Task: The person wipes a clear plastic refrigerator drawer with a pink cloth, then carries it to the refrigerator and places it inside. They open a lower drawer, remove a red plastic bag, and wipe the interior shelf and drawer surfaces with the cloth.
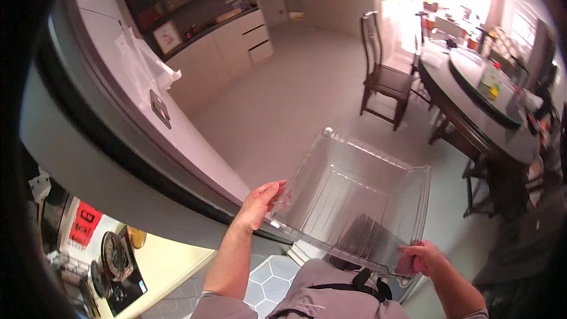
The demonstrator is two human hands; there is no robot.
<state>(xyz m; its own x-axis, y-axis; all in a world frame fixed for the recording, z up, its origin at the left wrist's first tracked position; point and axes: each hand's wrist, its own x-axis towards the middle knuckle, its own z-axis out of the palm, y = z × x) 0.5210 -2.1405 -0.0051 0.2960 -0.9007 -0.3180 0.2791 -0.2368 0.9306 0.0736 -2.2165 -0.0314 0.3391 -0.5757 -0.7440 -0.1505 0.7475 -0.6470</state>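
A clear plastic drawer bin point(354, 177), apparently from a refrigerator, is held in front of my waist. My left hand point(262, 204) grips its left side wall. At the near right corner my right hand point(421, 257) holds the rim, with something pink, perhaps a cloth, under the fingers. Through the transparent floor and walls the grey floor tiles and a dark shape show. Nothing is seen lying inside the bin.
A door frame edge point(186, 159) runs close along my left. Behind it are a counter point(172, 261) and a cooktop point(128, 290). A wooden chair point(390, 79) and a round dining table point(469, 110) stand ahead right. Cabinets point(217, 57) line the far wall.
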